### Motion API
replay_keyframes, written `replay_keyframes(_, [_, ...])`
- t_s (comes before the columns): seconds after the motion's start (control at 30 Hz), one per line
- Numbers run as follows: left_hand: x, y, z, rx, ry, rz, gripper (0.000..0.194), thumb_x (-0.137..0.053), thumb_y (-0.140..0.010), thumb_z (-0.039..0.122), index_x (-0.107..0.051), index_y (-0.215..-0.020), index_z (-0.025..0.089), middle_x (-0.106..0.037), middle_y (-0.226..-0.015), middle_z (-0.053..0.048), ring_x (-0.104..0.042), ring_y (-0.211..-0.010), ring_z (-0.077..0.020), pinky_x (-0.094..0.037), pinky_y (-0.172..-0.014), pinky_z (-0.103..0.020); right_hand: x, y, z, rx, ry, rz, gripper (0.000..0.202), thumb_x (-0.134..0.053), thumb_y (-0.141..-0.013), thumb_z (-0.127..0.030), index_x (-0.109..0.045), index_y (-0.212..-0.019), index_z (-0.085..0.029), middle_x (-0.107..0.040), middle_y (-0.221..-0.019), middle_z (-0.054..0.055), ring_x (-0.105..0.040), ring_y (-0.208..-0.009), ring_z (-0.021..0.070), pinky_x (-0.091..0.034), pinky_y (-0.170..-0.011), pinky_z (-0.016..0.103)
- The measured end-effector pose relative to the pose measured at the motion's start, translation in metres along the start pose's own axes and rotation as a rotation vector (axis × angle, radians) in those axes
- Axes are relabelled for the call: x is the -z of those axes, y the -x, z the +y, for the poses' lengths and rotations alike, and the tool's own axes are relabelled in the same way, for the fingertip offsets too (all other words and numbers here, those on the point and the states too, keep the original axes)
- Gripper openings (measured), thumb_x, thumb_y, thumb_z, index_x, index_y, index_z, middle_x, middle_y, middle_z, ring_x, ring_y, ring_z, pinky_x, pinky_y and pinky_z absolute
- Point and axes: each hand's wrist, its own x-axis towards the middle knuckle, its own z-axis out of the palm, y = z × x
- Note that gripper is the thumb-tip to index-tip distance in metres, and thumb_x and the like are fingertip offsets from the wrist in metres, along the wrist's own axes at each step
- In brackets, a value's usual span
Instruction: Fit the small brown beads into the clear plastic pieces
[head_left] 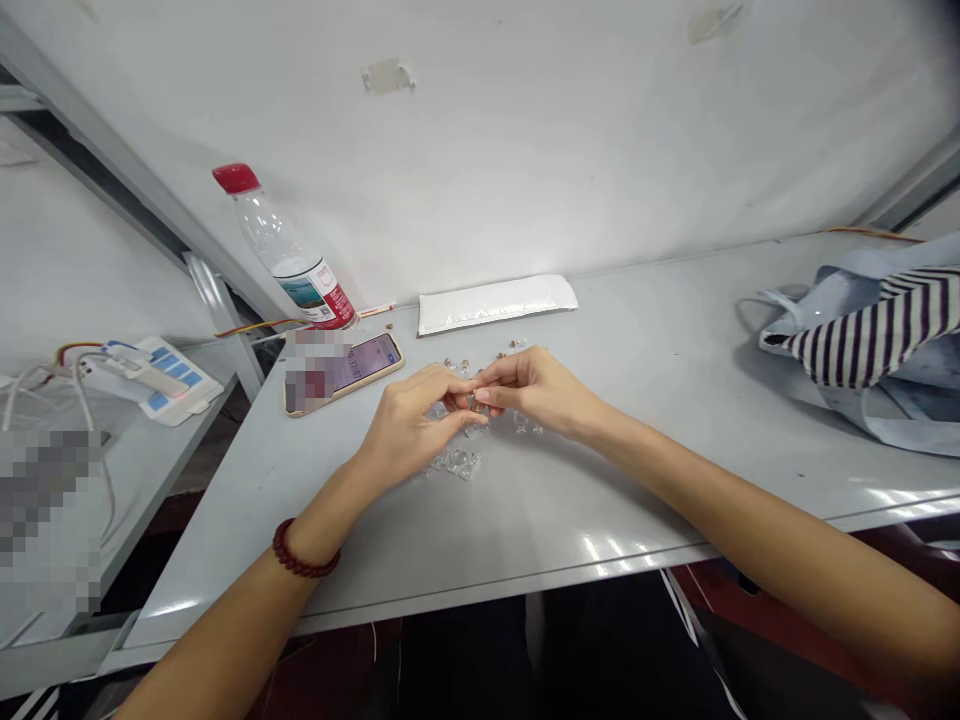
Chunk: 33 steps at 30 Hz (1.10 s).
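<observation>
My left hand (420,415) and my right hand (529,390) meet over the grey table (555,510), their fingertips touching. Between them is a small brownish, shiny piece (477,403), pinched by the fingers of both hands; its exact shape is too small to tell. Small clear pieces (457,463) lie in a loose heap just below my left hand. More clear bits, some with brownish parts, are scattered behind and beneath the fingers, partly hidden by them. A dark red bead bracelet (306,550) circles my left wrist.
A phone (367,360) lies left of my hands, with a red-capped bottle (300,260) behind it. A white packet (495,304) rests near the wall. At the right is a bag with striped cloth (862,330). A power strip (161,380) with cables sits far left.
</observation>
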Motion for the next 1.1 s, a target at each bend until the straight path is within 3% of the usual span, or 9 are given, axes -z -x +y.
replay_keyframes(0.23, [-0.005,-0.002,-0.007,-0.055,-0.040,0.005,0.013,-0.069,-0.079,0.030,-0.067,-0.085,0.019,-0.069,-0.073,-0.002,-0.060,-0.066,-0.0144,-0.050,-0.068,-0.029,0.001,-0.005,0.006,-0.015,-0.051,0.008,0.015,-0.061,-0.076,-0.021,-0.072,-0.083,-0.014,-0.059,-0.061,0.000,-0.050,-0.059,0.0107,-0.035,-0.055,0.026])
replay_keyframes(0.4, [0.011,-0.008,-0.014,0.217,-0.052,-0.099,0.034,-0.071,-0.074,0.043,-0.069,-0.098,0.019,-0.072,-0.092,-0.006,-0.064,-0.078,-0.0181,-0.052,-0.074,-0.031,0.007,-0.011,0.012,0.085,0.199,0.078,0.019,-0.058,-0.081,-0.028,-0.070,-0.085,-0.014,-0.064,-0.070,0.004,-0.053,-0.062,0.0122,-0.039,-0.059,0.027])
replay_keyframes(0.53, [0.040,-0.011,-0.016,0.429,-0.158,-0.262,0.026,-0.063,-0.079,0.042,-0.071,-0.092,0.021,-0.072,-0.088,-0.004,-0.064,-0.078,-0.0186,-0.050,-0.069,-0.029,0.014,-0.016,0.017,0.174,0.568,0.185,0.017,-0.055,-0.083,-0.022,-0.069,-0.084,-0.013,-0.066,-0.077,0.006,-0.056,-0.069,0.0145,-0.040,-0.066,0.030])
replay_keyframes(0.67, [0.064,-0.010,-0.017,0.455,-0.192,-0.438,0.020,-0.060,-0.077,0.039,-0.071,-0.078,0.022,-0.072,-0.077,-0.003,-0.063,-0.068,-0.0176,-0.048,-0.061,-0.027,0.018,-0.018,0.022,0.196,0.799,0.173,0.019,-0.052,-0.085,-0.018,-0.069,-0.090,-0.011,-0.065,-0.090,0.011,-0.056,-0.082,0.0191,-0.041,-0.072,0.031])
replay_keyframes(0.77, [0.072,-0.009,-0.018,0.508,-0.198,-0.577,0.019,-0.060,-0.074,0.038,-0.071,-0.077,0.022,-0.072,-0.077,-0.002,-0.064,-0.070,-0.0184,-0.048,-0.061,-0.026,0.015,-0.015,0.019,0.253,0.891,0.185,0.023,-0.053,-0.086,-0.016,-0.066,-0.103,-0.009,-0.061,-0.100,0.014,-0.053,-0.096,0.0234,-0.040,-0.078,0.033])
replay_keyframes(0.9, [0.073,-0.009,-0.016,0.601,-0.172,-0.769,0.020,-0.057,-0.074,0.035,-0.071,-0.080,0.022,-0.073,-0.081,0.000,-0.066,-0.079,-0.0199,-0.048,-0.068,-0.027,0.008,-0.004,0.008,0.376,0.862,-0.019,0.022,-0.057,-0.084,-0.014,-0.067,-0.103,-0.015,-0.062,-0.099,0.009,-0.052,-0.095,0.0207,-0.040,-0.081,0.032])
replay_keyframes(1.0, [0.070,-0.010,-0.015,0.622,-0.119,-0.808,0.017,-0.056,-0.074,0.034,-0.069,-0.075,0.022,-0.074,-0.081,0.000,-0.066,-0.081,-0.0194,-0.048,-0.071,-0.027,0.003,0.001,0.004,0.398,0.887,-0.191,0.021,-0.056,-0.081,-0.009,-0.069,-0.096,-0.016,-0.063,-0.091,0.007,-0.052,-0.091,0.0197,-0.039,-0.080,0.031])
replay_keyframes(1.1, [0.064,-0.010,-0.015,0.619,-0.077,-0.815,0.016,-0.055,-0.073,0.030,-0.068,-0.071,0.022,-0.073,-0.077,0.001,-0.066,-0.076,-0.0182,-0.047,-0.068,-0.027,0.000,0.002,0.005,0.385,0.958,-0.248,0.022,-0.055,-0.080,-0.006,-0.069,-0.093,-0.015,-0.062,-0.092,0.008,-0.052,-0.091,0.0200,-0.039,-0.078,0.030])
